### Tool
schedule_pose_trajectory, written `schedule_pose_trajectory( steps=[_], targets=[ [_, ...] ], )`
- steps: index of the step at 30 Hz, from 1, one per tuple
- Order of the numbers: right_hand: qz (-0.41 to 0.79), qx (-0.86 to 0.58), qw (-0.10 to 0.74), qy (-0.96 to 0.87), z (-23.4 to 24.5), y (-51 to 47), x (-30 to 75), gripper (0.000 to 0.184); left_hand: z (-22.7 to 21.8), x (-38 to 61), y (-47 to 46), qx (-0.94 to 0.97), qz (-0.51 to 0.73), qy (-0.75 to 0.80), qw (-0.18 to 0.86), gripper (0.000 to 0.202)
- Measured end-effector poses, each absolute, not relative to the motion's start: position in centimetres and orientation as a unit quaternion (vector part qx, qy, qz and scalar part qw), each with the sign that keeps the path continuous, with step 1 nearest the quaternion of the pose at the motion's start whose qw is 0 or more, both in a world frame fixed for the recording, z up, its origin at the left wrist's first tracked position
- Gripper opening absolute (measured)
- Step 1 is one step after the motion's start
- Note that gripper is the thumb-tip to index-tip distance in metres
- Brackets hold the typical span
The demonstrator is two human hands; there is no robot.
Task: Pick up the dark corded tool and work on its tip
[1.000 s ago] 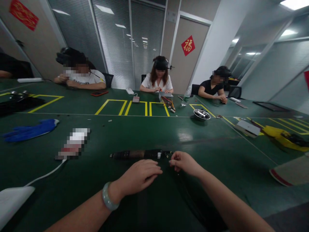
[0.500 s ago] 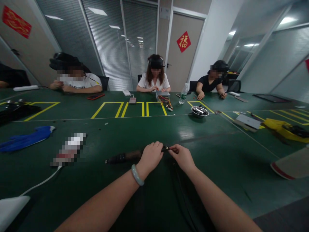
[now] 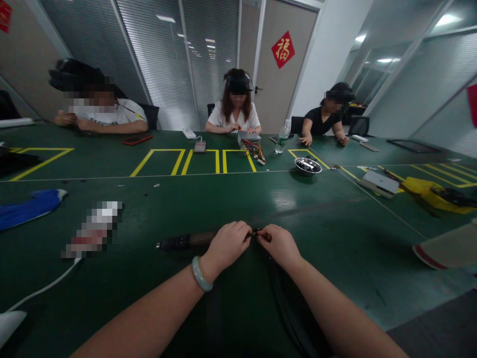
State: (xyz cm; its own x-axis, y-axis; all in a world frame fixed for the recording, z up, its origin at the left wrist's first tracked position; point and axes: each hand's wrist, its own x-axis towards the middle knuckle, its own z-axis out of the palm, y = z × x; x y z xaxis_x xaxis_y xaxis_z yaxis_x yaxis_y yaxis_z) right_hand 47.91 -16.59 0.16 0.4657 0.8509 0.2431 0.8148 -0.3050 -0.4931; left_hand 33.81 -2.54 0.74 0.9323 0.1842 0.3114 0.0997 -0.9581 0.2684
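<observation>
A long dark rod-shaped tool (image 3: 184, 241) lies across the green table (image 3: 231, 199) just in front of me. My left hand (image 3: 227, 243), with a pale bangle on the wrist, is closed around the tool's right end. My right hand (image 3: 279, 243) pinches a tiny part against that same end, where the fingertips of both hands meet. The part itself is too small to name. A dark cable runs from the tool down toward me between my arms.
A blue glove (image 3: 26, 209) and a white cable (image 3: 40, 288) lie at the left. A metal bowl (image 3: 307, 165), a water bottle (image 3: 282, 137) and a wire bundle (image 3: 253, 150) sit farther back. Yellow objects (image 3: 432, 191) are at the right. Three people work at the far side.
My left hand rose from lying flat on the table and closed on the tool's right end. My right hand moved up to meet it. The view shifted slightly.
</observation>
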Motion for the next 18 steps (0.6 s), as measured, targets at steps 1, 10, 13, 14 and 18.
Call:
schedule_pose_trajectory(
  steps=[1, 10, 13, 14, 18],
  targets=[
    [0.032, -0.806, 0.284, -0.519, 0.18, -16.58, 47.91, 0.007, 0.69, 33.80, -2.49, 0.974, 0.171, 0.073, 0.129, 0.009],
    [0.045, -0.788, 0.288, -0.542, 0.03, -16.34, 47.74, 0.008, 0.73, 33.79, -2.15, 0.973, 0.169, 0.068, 0.142, 0.008],
    [0.051, -0.781, 0.301, -0.544, -0.08, -16.38, 47.70, 0.009, 0.80, 33.77, -2.11, 0.972, 0.169, 0.071, 0.147, 0.009],
    [0.052, -0.782, 0.302, -0.544, -0.11, -16.38, 47.68, 0.009, 0.85, 33.76, -2.11, 0.972, 0.167, 0.072, 0.148, 0.009],
    [0.047, -0.788, 0.306, -0.533, -0.25, -16.34, 47.62, 0.009, 1.10, 33.68, -2.18, 0.972, 0.159, 0.074, 0.154, 0.010]
  ],
)
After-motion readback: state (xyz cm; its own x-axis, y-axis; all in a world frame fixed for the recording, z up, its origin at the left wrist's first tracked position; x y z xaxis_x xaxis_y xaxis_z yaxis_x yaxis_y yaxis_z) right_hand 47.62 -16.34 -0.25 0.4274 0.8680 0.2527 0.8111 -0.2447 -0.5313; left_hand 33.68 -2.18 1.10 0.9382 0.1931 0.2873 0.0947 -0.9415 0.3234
